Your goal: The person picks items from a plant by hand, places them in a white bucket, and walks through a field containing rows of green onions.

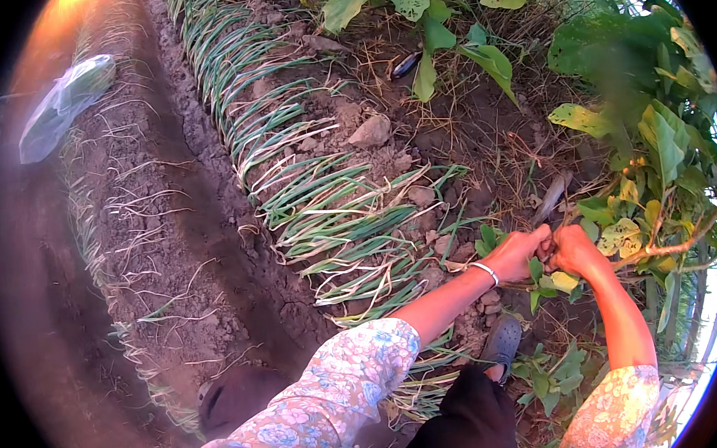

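My left hand (520, 253), with a pale bangle (486, 271) at its wrist, meets my right hand (574, 249) at the right of the view. The fingers of both are curled together over leafy stems; what lies between the fingertips is too small to tell. Green and yellowing leaves (564, 281) show just beneath them. To the right of my right hand a bare woody branch (674, 248) runs into a large leafy plant (664, 137) with holes in its leaves. A dark eggplant fruit (406, 66) lies on the ground farther up.
Rows of transplanted green onions (334, 225) lean over the soil left of my hands. A stone (371, 131) and dry stalks lie beyond. A clear plastic bag (68, 106) rests on another bed at the upper left. My clog-shod foot (502, 341) stands beside the onions, near low leafy plants (552, 375).
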